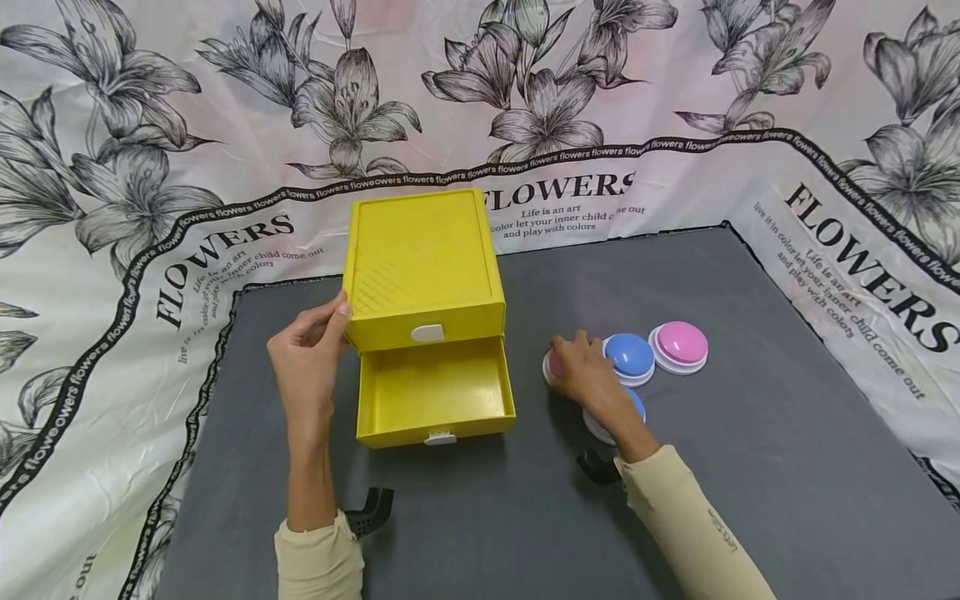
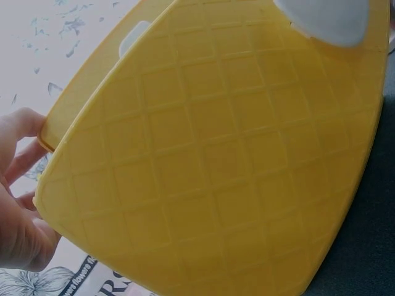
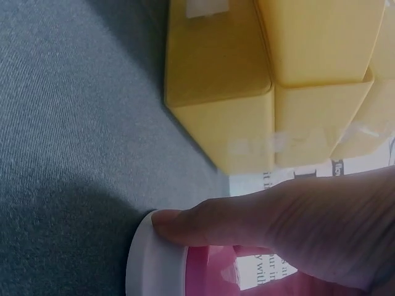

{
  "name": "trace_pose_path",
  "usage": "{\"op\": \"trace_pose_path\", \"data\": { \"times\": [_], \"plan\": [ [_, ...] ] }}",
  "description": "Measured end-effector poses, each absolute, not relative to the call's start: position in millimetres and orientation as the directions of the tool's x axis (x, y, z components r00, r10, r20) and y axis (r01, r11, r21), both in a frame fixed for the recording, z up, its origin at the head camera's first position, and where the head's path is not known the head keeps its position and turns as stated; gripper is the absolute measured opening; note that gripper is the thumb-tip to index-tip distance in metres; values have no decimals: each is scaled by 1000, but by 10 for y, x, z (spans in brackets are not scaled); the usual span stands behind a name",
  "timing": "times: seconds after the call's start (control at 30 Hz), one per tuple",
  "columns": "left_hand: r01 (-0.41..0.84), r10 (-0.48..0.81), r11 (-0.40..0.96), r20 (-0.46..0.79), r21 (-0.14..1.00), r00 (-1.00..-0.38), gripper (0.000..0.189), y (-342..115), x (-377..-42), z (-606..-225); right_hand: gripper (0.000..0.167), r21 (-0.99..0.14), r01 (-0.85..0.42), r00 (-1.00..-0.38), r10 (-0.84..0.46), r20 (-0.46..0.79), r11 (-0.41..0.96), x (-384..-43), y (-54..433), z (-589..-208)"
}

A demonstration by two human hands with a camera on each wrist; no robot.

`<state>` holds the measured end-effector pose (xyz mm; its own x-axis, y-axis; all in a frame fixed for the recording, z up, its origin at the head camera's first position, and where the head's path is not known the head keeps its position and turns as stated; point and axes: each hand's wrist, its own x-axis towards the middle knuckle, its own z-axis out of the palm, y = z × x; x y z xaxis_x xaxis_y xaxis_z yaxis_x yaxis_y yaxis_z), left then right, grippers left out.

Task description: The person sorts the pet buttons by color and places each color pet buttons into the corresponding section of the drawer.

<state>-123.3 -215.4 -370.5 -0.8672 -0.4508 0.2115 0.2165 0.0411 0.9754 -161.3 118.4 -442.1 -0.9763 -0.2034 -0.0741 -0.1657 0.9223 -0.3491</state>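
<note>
A yellow drawer cabinet (image 1: 423,258) stands at the back, its lower drawer (image 1: 435,387) pulled out with nothing inside. My left hand (image 1: 307,342) holds the cabinet's left front edge by thumb and fingertips; in the left wrist view the fingers meet the yellow edge. Right of the drawer, my right hand (image 1: 588,371) grips a pink domed push button (image 3: 207,271) with a white base. In the right wrist view the thumb lies on the white rim. Two blue push buttons, one farther back (image 1: 628,354) and one partly under the right wrist (image 1: 636,402), sit close by.
Another pink push button (image 1: 681,343) lies at the right of the group. Beneath everything is a dark grey tabletop (image 1: 480,533), bordered at the back and sides by flower-printed white cloth (image 1: 570,212). Black mounts (image 1: 371,510) stick out at both wrists.
</note>
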Motion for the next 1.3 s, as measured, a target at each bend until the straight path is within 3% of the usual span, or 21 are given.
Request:
{"op": "trace_pose_path", "data": {
  "times": [0.27,0.77,1.3],
  "plan": [
    [205,-453,50,205,978,-868,28,-2156,-1236,-3706,49,-371,-155,-977,-197,-80,916,-1600,1164,-4341],
    [222,-447,30,212,975,-869,28,-2155,-1247,-3713,69,-362,-149,-978,-190,-81,920,-1404,1122,-3776],
    [263,-445,10,240,965,-863,27,-2153,-1244,-3709,65,-344,-219,-975,-216,45,913,-1058,1007,-3350]
  ]
}}
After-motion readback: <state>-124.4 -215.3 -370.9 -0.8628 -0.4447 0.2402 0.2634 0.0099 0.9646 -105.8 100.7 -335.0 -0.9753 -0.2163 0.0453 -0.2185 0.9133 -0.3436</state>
